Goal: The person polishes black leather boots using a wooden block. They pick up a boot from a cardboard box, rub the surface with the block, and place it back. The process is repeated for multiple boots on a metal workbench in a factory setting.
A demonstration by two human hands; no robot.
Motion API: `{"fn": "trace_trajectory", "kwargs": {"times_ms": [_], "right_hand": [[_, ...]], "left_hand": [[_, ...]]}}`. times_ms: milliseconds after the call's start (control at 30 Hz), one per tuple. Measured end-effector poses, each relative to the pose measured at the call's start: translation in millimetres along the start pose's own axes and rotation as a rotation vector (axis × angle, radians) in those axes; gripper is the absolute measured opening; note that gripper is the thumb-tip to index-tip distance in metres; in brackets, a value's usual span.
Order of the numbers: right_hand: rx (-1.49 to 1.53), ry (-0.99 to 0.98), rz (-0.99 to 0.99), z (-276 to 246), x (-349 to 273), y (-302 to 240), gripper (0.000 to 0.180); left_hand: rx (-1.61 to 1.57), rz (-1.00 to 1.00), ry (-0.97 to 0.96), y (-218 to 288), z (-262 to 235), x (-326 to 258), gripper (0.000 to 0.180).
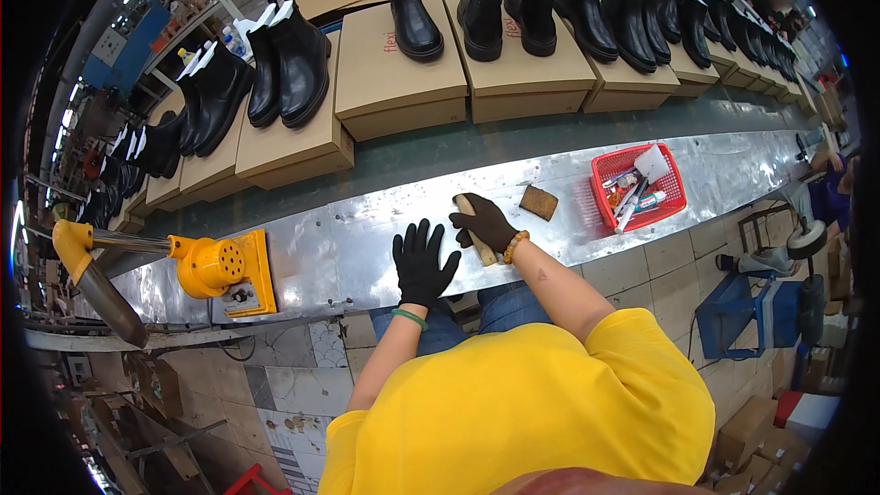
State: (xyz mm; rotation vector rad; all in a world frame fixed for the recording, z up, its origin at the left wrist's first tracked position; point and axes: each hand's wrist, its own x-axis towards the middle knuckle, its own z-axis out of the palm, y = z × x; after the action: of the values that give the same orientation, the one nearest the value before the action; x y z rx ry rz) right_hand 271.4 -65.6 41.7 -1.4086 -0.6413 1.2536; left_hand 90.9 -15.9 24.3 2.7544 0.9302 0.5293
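My left hand, in a black glove, lies flat on the metal bench top with its fingers spread and nothing in it. To its right, my black-gloved right hand has its fingers curled over a long pale beige piece that looks like wood or a brush back. Its two ends show past the glove; the middle is covered. Just right of that hand lies a small brown block, rough like a sponge or abrasive pad. Farther right, a red plastic basket holds tubes, a white piece and small tools.
Past the bench runs a green conveyor carrying brown cardboard boxes with black ankle boots on them. A yellow machine with a duct is fixed at the bench's left. Another person is at the far right.
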Motion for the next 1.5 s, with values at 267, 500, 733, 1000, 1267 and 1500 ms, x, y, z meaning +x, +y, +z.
{"fn": "trace_trajectory", "kwargs": {"times_ms": [267, 500, 733, 1000, 1267, 1500], "right_hand": [[0.018, 0.009, 0.029, 4, -1, -2, 0.044], [0.005, 0.013, 0.022, 7, -1, -3, 0.042], [0.015, 0.008, -0.007, 9, -2, -4, 0.040], [0.013, 0.000, 0.007, 12, -3, -6, 0.042], [0.140, 0.036, 0.051, 15, -3, -5, 0.053], [0.327, 0.176, -0.103, -34, -9, -69, 0.044]], "left_hand": [[0.008, -0.004, -0.006, -2, -2, -1, 0.058], [0.006, -0.006, -0.006, -4, -3, -2, 0.058], [0.004, -0.009, -0.007, -7, -2, -2, 0.058], [-0.007, 0.005, 0.015, -9, -3, -4, 0.058], [0.015, 0.019, 0.033, -13, -3, -3, 0.056], [0.002, 0.004, 0.030, -17, -5, -6, 0.056]]}}
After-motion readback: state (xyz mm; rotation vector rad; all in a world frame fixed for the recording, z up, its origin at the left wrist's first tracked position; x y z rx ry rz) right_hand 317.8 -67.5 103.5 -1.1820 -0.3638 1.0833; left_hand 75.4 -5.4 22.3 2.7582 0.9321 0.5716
